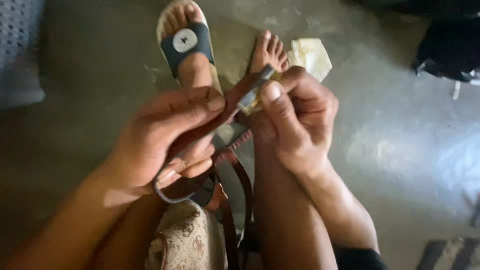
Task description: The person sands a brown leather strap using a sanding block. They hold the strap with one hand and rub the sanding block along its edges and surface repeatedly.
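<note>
Head view: both hands are closed on work, centre of frame. Your left hand (170, 137) is clenched around a brown strap (200, 135), thumb on top, fingers curled under. Your right hand (295, 120) pinches a small metal tool (255, 92) between thumb and forefinger, its lower end touching the strap just beside your left thumb.

Risks, as I judge them:
- The tool sits right next to your left thumb tip. If it slips off the strap, it goes into that thumb.
- Your bare foot (269, 50) lies directly beyond the tool, so an overshoot goes toward the toes.
- The frame is motion-blurred, so I can't tell what kind of tip the tool has or how firmly it bites.
- Loose brown straps (242, 180) hang below your hands over a patterned bag (187, 240) at bottom centre. A snag there would jerk the held piece.

Orientation: the strap's long axis runs diagonally, lower left to upper right, with its free end up toward the tool. The tool's axis lies on nearly the same diagonal, upper end toward the top right.

Your other foot wears a sandal (187, 42) at top centre. A crumpled pale paper (312, 55) lies on the floor (400, 125) just right of your bare toes.
</note>
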